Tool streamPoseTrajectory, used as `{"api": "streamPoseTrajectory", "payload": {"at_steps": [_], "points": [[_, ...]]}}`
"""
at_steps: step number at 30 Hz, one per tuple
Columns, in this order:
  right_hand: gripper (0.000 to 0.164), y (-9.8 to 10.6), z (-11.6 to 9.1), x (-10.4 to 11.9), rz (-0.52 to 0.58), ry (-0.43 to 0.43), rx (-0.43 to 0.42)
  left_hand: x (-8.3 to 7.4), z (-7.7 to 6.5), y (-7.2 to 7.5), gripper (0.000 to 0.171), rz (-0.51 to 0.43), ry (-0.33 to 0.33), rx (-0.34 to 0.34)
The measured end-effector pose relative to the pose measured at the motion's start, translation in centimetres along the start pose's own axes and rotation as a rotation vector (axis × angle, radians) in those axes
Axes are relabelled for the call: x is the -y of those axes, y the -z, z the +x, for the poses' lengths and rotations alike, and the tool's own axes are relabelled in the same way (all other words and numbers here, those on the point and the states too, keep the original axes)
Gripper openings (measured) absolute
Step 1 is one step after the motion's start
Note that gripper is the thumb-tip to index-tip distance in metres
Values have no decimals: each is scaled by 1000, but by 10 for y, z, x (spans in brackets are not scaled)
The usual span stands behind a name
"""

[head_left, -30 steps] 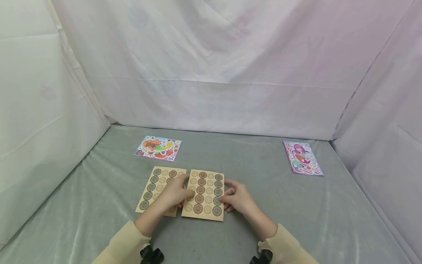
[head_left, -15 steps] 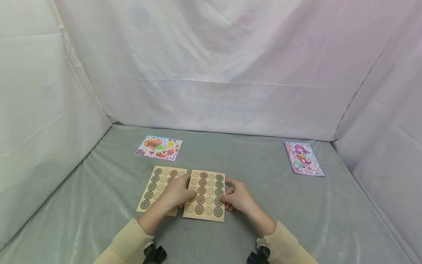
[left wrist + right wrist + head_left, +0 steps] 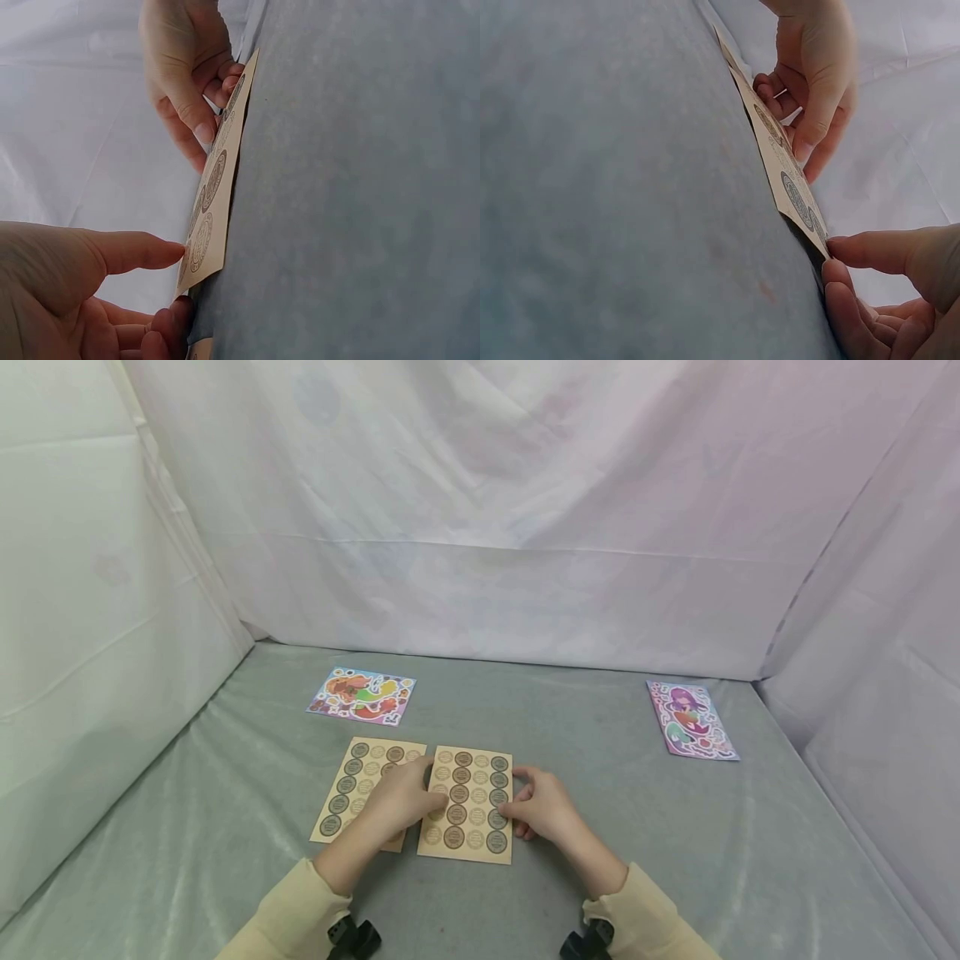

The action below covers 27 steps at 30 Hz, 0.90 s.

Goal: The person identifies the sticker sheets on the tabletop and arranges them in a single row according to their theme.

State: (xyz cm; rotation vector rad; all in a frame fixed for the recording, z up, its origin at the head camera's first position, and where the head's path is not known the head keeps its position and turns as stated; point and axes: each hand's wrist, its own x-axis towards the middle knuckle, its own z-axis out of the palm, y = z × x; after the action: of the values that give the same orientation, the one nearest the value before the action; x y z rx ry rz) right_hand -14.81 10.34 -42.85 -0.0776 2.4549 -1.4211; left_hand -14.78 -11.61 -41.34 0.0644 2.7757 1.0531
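Both hands hold one tan sticker sheet (image 3: 477, 806) printed with rows of round brown and black labels, low over the table. My left hand (image 3: 399, 793) pinches its left edge, thumb on top and fingers beneath. At the opposite edge, my right hand (image 3: 546, 807) pinches the sheet the same way. The wrist views show the held sheet (image 3: 214, 195) slightly raised along its near edge. A second tan sticker sheet (image 3: 347, 785) lies flat just to the left, partly covered by my left hand and forearm.
A colourful mermaid sticker sheet (image 3: 362, 696) lies at the back left of the grey cloth-covered table (image 3: 750, 860). Another, pink and purple mermaid sticker sheet (image 3: 691, 720), lies at the back right. White cloth walls (image 3: 480, 593) enclose the table behind and on both sides.
Over the last second the held sheet and both hands have stayed nearly in place. The whole scene has shifted a touch to the right in the head view.
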Motion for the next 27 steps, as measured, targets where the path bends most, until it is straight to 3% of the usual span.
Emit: {"api": "streamPoseTrajectory", "payload": {"at_steps": [13,22,27], "points": [[70,0,0,-3,-20,20,-10,2,0,2,64,60,-37,-38],[67,3,1,-4,-46,62,2,6,3,4,66,-6,-107,-15],[66,6,4,-6,-107,109,-46,7,4,3,65,-7,-143,-17]]}}
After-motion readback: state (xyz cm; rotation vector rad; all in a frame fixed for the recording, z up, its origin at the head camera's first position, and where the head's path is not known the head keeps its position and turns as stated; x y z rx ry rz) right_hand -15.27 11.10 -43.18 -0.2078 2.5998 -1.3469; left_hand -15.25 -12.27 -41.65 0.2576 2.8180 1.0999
